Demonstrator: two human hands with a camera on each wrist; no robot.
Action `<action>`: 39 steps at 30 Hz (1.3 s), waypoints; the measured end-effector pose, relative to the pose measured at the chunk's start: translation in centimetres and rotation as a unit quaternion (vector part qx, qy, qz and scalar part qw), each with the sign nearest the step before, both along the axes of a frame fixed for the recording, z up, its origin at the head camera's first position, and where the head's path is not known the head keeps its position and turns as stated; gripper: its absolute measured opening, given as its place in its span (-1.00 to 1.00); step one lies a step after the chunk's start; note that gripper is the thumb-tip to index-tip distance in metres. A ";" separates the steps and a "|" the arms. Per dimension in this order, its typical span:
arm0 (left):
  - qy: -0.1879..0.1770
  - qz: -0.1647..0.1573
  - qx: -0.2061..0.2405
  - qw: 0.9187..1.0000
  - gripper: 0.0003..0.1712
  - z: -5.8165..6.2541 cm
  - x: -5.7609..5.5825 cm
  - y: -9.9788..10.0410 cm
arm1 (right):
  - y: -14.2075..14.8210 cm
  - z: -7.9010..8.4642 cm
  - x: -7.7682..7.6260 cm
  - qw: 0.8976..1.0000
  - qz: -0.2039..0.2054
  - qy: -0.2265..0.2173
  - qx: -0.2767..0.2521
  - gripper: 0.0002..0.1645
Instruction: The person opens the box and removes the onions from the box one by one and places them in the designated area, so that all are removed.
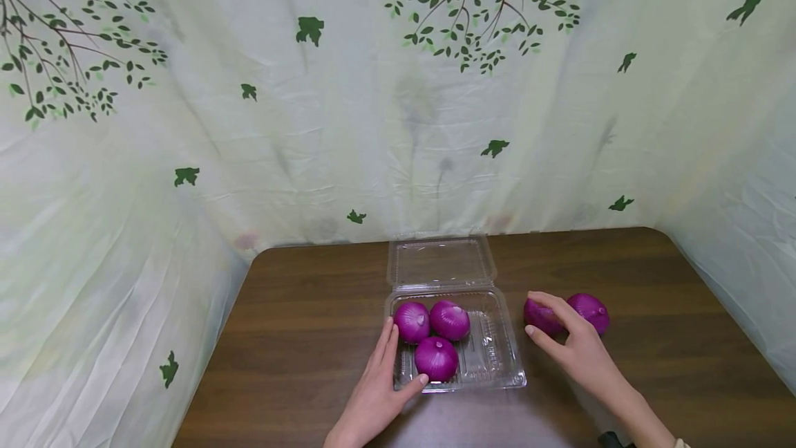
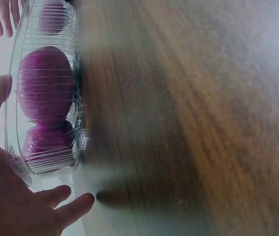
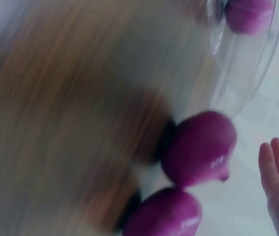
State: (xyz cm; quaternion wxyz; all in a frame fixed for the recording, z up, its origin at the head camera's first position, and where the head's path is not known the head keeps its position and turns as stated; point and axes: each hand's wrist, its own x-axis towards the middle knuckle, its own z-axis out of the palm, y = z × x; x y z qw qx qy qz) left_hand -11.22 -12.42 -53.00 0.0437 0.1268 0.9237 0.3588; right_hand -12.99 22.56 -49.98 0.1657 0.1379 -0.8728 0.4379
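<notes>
A clear plastic clamshell box [image 1: 488, 341] stands on the table with its lid folded back. Three purple onions sit inside, one at the left [image 1: 412, 322], another beside it [image 1: 450, 320] and a third in front [image 1: 437, 359]. My left hand [image 1: 376, 393] rests at the box's front left corner, thumb at the front rim and fingers stretched along the left side. To the right of the box, two more onions lie close together, a nearer onion [image 1: 538, 316] partly hidden behind my right hand [image 1: 581, 344] and a farther onion [image 1: 589, 311]. That hand's thumb and fingers are spread, holding nothing.
The open lid [image 1: 441, 261] lies toward the back edge of the brown wooden table [image 1: 311, 337]. Behind the table hangs a pale curtain [image 1: 398, 123] printed with leaves and branches. It also closes in both sides.
</notes>
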 end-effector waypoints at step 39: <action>0.000 -0.004 0.006 1.000 0.16 -0.4 -0.2 0.0 | -8.8 -2.2 -4.1 0.987 0.151 -0.047 0.014 -0.36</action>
